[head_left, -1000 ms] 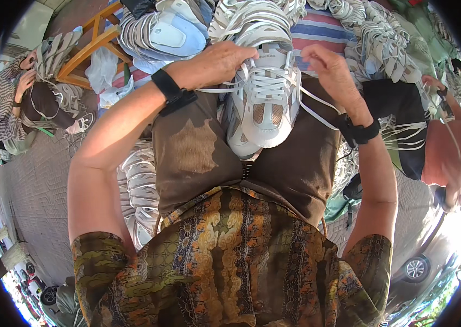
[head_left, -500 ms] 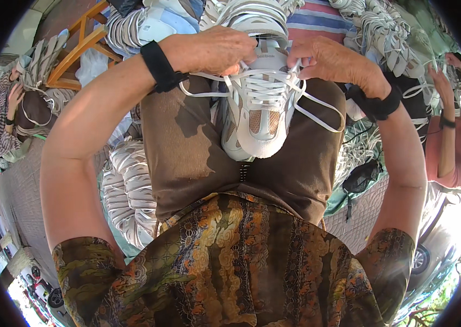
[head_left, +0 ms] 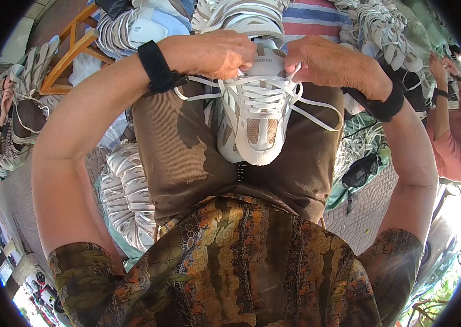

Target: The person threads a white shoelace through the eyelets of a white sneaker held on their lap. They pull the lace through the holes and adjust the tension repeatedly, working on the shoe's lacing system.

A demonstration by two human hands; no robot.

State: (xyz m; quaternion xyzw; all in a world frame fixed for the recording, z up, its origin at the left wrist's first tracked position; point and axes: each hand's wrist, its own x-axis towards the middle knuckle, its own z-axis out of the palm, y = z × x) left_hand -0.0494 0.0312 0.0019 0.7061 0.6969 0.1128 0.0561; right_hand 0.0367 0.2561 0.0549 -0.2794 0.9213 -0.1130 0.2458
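A white-and-beige sneaker [head_left: 258,141] rests between my thighs, its toe toward me and its tongue [head_left: 267,64] showing at the far end. White laces [head_left: 262,101] criss-cross its front, with loose loops hanging out to both sides. My left hand [head_left: 222,54] is closed at the upper left eyelets, pinching the lace there. On the opposite side, my right hand [head_left: 323,61] pinches a lace [head_left: 297,72] at the upper right eyelets. Some of the fingertips are hidden behind the hands.
Stacked shoe uppers [head_left: 249,16] lie beyond the sneaker, with more laced pieces [head_left: 128,191] at my left. A wooden chair frame [head_left: 72,52] stands far left. A black pouch [head_left: 361,170] lies at right. Other people's hands [head_left: 442,73] work at the right and left edges.
Both hands stay at the upper eyelets and shift only slightly. The lace by my right fingers is now drawn up into view. The sneaker's toe sits slightly lower in the picture.
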